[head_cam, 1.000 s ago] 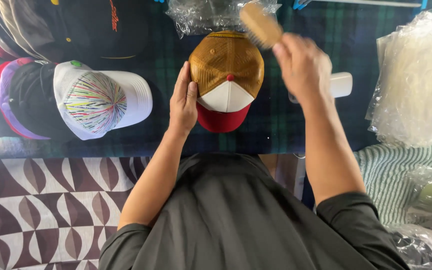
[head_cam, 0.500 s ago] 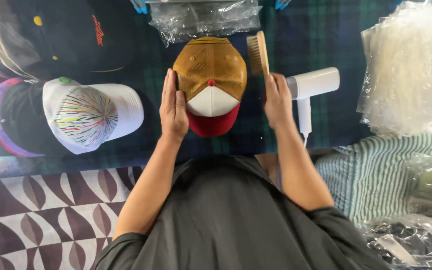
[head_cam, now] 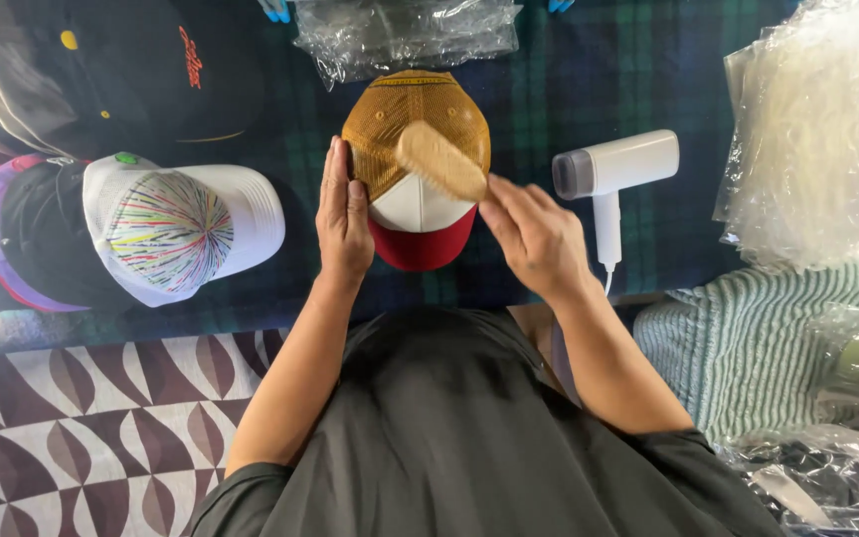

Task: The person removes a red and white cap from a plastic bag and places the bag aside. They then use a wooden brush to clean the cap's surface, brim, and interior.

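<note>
**Kid:** What are your hands doing?

**Helper:** Your left hand (head_cam: 343, 214) is lying flat against the left side of the cap (head_cam: 417, 164). Its fingers are straight and pressed together, so it is holding nothing, just touching the cap. Your right hand (head_cam: 537, 237) is closed around the handle end of a wooden brush (head_cam: 439, 161).

**Kid:** Where is the brush sitting?

**Helper:** It is lying slantwise over the top of the cap, on the place where the white front is meeting the yellow-brown mesh. It looks like it is touching the cap.

**Kid:** And where is the cap?

**Helper:** It is resting on the dark green checked cloth (head_cam: 539, 89), right in front of you, between your two hands. Its red brim is pointing toward your body.

**Kid:** What else is lying around you?

**Helper:** A white hand-held blower (head_cam: 614, 169) is lying on the cloth just to the right of your right hand. A white cap with rainbow stripes (head_cam: 179, 228) is sitting to the left, near your left hand but not touching it. A black cap (head_cam: 166, 70) is lying past that one. A clear plastic bag (head_cam: 405, 30) is sitting just past the cap you are brushing. A pile of clear bags (head_cam: 817, 139) is sitting far to the right.
</note>
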